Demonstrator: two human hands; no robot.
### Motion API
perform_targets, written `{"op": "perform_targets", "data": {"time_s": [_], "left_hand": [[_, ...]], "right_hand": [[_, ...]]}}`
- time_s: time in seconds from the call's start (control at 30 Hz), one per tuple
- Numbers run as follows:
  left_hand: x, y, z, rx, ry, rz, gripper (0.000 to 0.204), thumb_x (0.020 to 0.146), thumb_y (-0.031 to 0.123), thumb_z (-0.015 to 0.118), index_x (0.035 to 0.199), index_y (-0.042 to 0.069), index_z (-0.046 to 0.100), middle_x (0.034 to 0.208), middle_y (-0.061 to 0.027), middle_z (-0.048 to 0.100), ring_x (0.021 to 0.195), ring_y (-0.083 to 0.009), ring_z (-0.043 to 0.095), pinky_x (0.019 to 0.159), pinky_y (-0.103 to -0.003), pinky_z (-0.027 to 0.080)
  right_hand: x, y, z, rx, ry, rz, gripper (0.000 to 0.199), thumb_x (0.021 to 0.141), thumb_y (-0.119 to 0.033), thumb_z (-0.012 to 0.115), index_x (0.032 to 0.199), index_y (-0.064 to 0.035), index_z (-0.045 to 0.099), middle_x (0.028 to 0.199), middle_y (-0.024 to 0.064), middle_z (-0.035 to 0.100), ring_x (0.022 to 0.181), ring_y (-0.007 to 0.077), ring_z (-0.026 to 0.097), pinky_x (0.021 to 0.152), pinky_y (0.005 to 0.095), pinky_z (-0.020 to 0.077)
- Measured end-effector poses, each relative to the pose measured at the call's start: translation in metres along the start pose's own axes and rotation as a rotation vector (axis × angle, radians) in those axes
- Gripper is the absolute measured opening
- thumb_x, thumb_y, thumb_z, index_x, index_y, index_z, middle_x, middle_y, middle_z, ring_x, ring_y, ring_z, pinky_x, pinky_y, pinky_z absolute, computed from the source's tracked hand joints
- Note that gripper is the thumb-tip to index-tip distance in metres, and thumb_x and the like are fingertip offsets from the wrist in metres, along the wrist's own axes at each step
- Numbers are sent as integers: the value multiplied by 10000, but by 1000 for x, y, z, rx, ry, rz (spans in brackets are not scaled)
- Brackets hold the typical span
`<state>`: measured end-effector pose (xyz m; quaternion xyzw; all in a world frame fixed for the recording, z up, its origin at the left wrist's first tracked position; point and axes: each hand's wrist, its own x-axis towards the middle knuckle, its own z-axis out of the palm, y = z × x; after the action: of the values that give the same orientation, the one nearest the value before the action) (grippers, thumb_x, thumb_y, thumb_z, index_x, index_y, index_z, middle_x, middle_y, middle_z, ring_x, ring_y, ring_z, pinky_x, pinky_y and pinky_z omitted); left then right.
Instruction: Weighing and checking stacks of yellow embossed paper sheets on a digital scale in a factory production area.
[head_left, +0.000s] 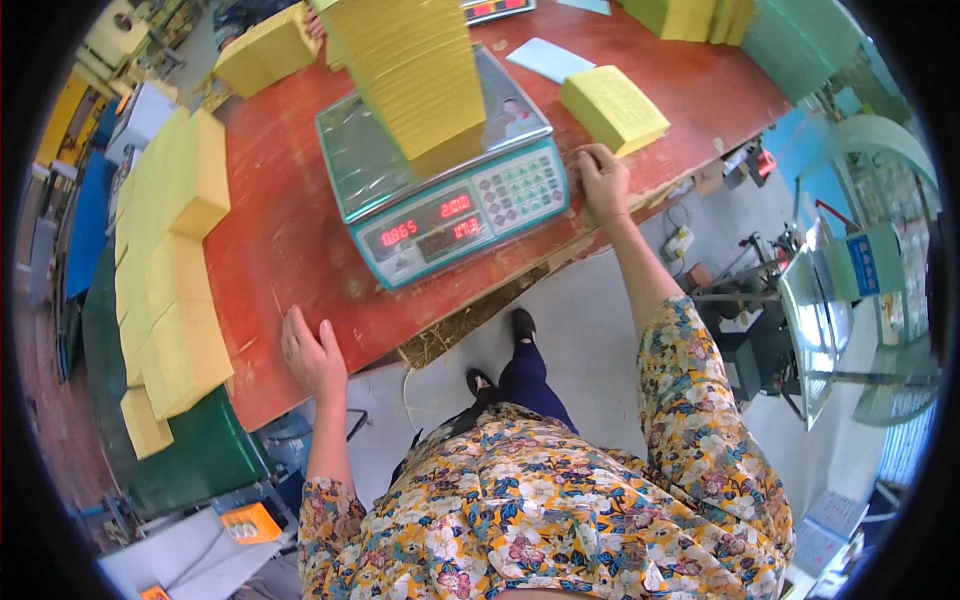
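A digital counter scale with a teal body, a keypad and lit red digits sits tilted in view on the red table. On its steel plate stands a tall stack of yellow paper sheets. My left hand rests at the table's near edge, left of the scale, fingers stretched and thumb apart, holding nothing. To the right of the scale, my right hand is by the table edge with its fingers curled in; I see nothing in them. Just beyond it lies a small yellow block of paper.
The red worn table has rows of yellow paper blocks beside its left edge. A pale sheet lies behind the scale. More yellow stacks stand at the far side, with another person's fingers near them. Metal equipment stands right.
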<state>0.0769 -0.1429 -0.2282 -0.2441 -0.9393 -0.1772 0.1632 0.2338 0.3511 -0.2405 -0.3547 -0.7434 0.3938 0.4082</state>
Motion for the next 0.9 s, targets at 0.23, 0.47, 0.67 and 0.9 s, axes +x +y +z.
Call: {"op": "perform_targets", "data": {"time_s": [0.23,0.47,0.67,0.9], "left_hand": [[-6,-25,3,-117,42,-29,506,978,243,542,1384,-45,452,1403,-236,495,1276,-396,485,1084,-466,369],[27,171,-40,-603,35,325,254,834,-19,658,1087,7,644,1233,-160,628,1103,-296,619,929,-391,511],[103,382,-25,-919,-64,751,179,805,-24,677,975,23,648,1087,-145,674,972,-301,657,846,-376,524],[163,513,77,-753,-117,756,201,759,81,746,914,15,636,1127,-168,630,1011,-346,619,873,-428,509]], "right_hand": [[-7,-30,3,-8,16,-39,152,862,-161,626,905,-29,686,812,157,692,747,253,689,709,351,535],[-3,-21,-15,58,-11,-58,167,874,-160,602,883,-7,667,779,154,663,726,245,658,692,351,520],[0,13,1,254,-113,-225,150,908,-158,569,882,-21,625,810,104,617,790,209,604,712,366,496],[8,15,-123,600,-538,159,193,976,-172,568,974,-1,657,774,-3,627,692,68,572,591,230,473]]}}
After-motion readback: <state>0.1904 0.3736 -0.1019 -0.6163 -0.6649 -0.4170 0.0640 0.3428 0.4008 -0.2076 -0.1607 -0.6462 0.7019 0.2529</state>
